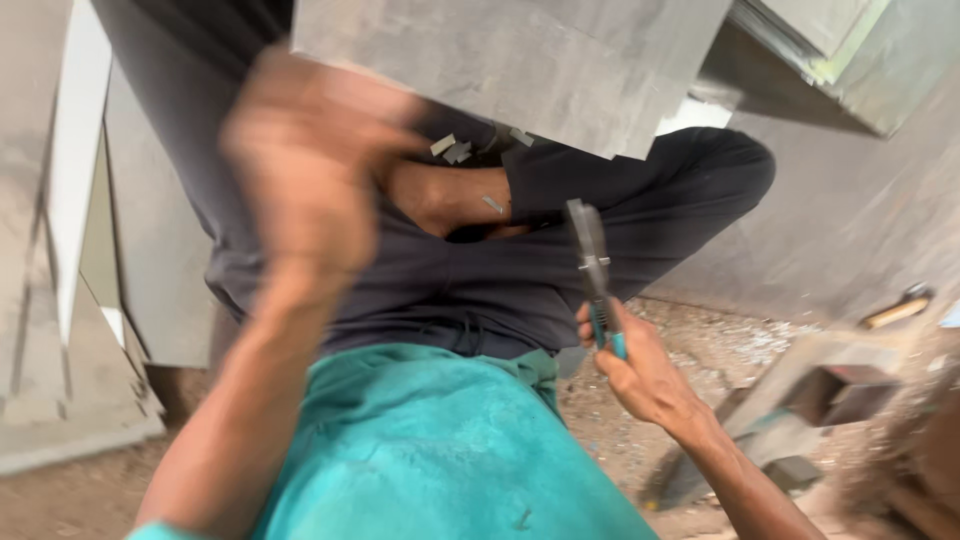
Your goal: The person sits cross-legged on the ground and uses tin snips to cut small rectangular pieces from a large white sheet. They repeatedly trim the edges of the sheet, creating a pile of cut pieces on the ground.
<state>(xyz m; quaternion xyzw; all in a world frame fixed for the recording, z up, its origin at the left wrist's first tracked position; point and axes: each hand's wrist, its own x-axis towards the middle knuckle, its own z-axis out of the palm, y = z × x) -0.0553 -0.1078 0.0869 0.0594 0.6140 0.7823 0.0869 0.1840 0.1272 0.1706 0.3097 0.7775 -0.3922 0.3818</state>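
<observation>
**Right hand grips pliers upright; left hand raised and blurred**

Far left: pale stone slabs (60,250) lean on edge, hemming that side. Next, the left hand (305,160) is lifted in front of the body, heavily blurred; whether its fingers are spread or curled cannot be told, and it appears to hold nothing. Centre: the person sits on the floor with dark trousers (560,260) and teal shirt (440,450); a grey slab (510,60) rests across the lap, its lower edge just above the knees, small chips lying near it. Right of centre: the right hand (640,370) is wrapped tight round the teal-handled pliers (592,275). Their long axis runs near vertical, nose up toward the slab edge, apart from it. The right hand is the nearer. Open room lies rightward over the debris-strewn floor (720,345).
</observation>
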